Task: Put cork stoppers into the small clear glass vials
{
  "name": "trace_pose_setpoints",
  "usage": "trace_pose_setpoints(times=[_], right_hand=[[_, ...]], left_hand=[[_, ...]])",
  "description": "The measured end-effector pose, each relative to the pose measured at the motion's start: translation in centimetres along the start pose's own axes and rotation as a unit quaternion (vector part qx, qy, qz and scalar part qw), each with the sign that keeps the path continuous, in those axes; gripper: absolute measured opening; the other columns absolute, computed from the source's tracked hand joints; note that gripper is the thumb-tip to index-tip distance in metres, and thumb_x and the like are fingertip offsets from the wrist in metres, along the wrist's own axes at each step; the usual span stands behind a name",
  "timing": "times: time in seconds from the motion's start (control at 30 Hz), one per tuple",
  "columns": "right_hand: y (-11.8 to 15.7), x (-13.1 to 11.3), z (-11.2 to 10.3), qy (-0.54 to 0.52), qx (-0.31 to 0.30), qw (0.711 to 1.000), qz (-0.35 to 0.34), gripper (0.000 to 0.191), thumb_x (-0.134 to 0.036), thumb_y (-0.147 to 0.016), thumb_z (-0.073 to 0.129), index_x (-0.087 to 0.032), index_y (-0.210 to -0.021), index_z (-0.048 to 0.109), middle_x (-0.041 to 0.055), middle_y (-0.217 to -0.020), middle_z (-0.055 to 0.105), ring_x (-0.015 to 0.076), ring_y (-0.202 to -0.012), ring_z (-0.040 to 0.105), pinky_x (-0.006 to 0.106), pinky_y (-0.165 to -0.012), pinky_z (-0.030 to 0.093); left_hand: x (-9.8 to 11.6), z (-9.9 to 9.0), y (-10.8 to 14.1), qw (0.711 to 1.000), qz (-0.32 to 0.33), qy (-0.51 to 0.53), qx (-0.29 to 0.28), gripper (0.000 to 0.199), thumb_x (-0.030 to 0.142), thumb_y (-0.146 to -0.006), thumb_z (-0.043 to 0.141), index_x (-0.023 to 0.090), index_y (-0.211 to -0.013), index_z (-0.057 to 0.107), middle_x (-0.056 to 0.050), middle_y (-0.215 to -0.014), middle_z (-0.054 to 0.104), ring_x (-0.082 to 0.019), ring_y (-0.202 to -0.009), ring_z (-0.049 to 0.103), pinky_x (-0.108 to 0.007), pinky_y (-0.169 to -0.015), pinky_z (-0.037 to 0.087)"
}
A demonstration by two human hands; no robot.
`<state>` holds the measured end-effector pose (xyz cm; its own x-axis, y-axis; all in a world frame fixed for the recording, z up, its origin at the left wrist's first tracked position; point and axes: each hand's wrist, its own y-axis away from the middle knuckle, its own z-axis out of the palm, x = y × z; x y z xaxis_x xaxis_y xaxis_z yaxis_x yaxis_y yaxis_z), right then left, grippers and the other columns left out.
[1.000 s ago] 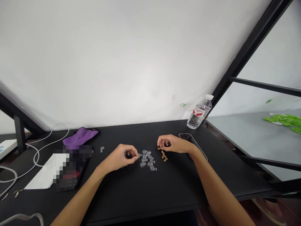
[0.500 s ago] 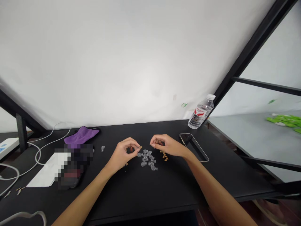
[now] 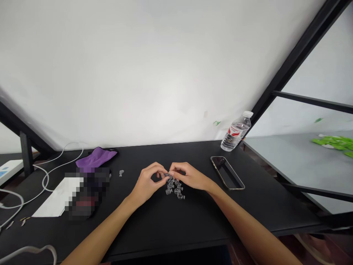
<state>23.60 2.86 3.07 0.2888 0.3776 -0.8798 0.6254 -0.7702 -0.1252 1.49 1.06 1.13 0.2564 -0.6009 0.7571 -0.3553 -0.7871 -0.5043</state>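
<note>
Your left hand (image 3: 149, 183) pinches a tiny clear bottle (image 3: 166, 175). Your right hand (image 3: 191, 176) is curled beside it, holding what, I can't tell.

Our left hand (image 3: 149, 180) and right hand (image 3: 190, 176) were bare, as were both slim forearms (image 3: 107, 224), tapering to narrow wrists. Below the desk's (image 3: 165, 228) near edge we saw dark blue (image 3: 205, 256), too dim to tell whether clothing.
</note>
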Motion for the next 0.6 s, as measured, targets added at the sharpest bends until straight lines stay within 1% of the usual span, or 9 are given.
trace_pose_setpoints(times=[0.13,0.23,0.33,0.43,0.5,0.6], right_hand=[[0.1,0.2,-0.8,-0.015,0.024,1.000,0.003,0.030,-0.047,-0.101,0.055,-0.020,-0.090,0.058,-0.0008,-0.077,0.057,0.0147,-0.069,0.053,0.027,-0.067,0.043],[0.4,1.0,-2.4,0.003,0.039,0.999,0.018,0.028,-0.046,-0.100,0.056,-0.020,-0.091,0.057,-0.0014,-0.077,0.056,0.0144,-0.069,0.052,0.027,-0.068,0.043],[1.1,2.1,-4.7,0.030,-0.003,0.998,0.055,0.031,-0.049,-0.097,0.059,-0.019,-0.090,0.058,-0.0017,-0.074,0.057,0.0146,-0.068,0.053,0.028,-0.068,0.043],[1.9,3.2,-6.6,0.046,-0.006,0.995,0.088,0.036,-0.053,-0.093,0.061,-0.018,-0.089,0.059,-0.0008,-0.075,0.058,0.0149,-0.069,0.054,0.028,-0.068,0.043],[2.3,3.7,-7.4,0.049,-0.035,0.992,0.115,0.039,-0.056,-0.091,0.063,-0.017,-0.090,0.060,-0.0003,-0.075,0.059,0.0149,-0.068,0.054,0.028,-0.066,0.043],[2.5,4.3,-8.0,0.046,-0.099,0.984,0.141,0.042,-0.058,-0.089,0.065,-0.016,-0.092,0.062,0.0007,-0.075,0.060,0.0143,-0.067,0.053,0.027,-0.065,0.042]], left_hand=[[0.0,-0.1,-0.1,1.000,-0.022,-0.002,0.003,0.004,0.022,-0.091,0.069,0.019,-0.092,0.071,-0.004,-0.086,0.067,-0.014,-0.071,0.059,-0.026,-0.066,0.049],[-0.3,-0.2,-0.2,0.999,-0.030,-0.021,0.010,0.005,0.023,-0.091,0.069,0.019,-0.093,0.072,-0.004,-0.088,0.069,-0.014,-0.072,0.060,-0.026,-0.066,0.048],[-0.9,-0.4,-0.2,0.998,-0.029,-0.059,0.007,0.007,0.024,-0.092,0.067,0.020,-0.096,0.072,-0.003,-0.087,0.069,-0.014,-0.072,0.059,-0.026,-0.067,0.047],[-1.3,-0.8,-0.1,0.996,-0.040,-0.078,-0.013,0.010,0.026,-0.094,0.066,0.021,-0.099,0.073,-0.002,-0.082,0.070,-0.014,-0.071,0.060,-0.025,-0.065,0.045],[-1.5,-1.3,-0.2,0.995,-0.050,-0.071,-0.038,0.010,0.028,-0.093,0.067,0.020,-0.097,0.073,-0.001,-0.081,0.072,-0.014,-0.071,0.062,-0.025,-0.064,0.044],[-1.4,-2.0,-0.3,0.992,-0.072,-0.047,-0.098,0.011,0.029,-0.090,0.071,0.019,-0.094,0.075,-0.001,-0.080,0.074,-0.014,-0.071,0.064,-0.025,-0.063,0.042]])
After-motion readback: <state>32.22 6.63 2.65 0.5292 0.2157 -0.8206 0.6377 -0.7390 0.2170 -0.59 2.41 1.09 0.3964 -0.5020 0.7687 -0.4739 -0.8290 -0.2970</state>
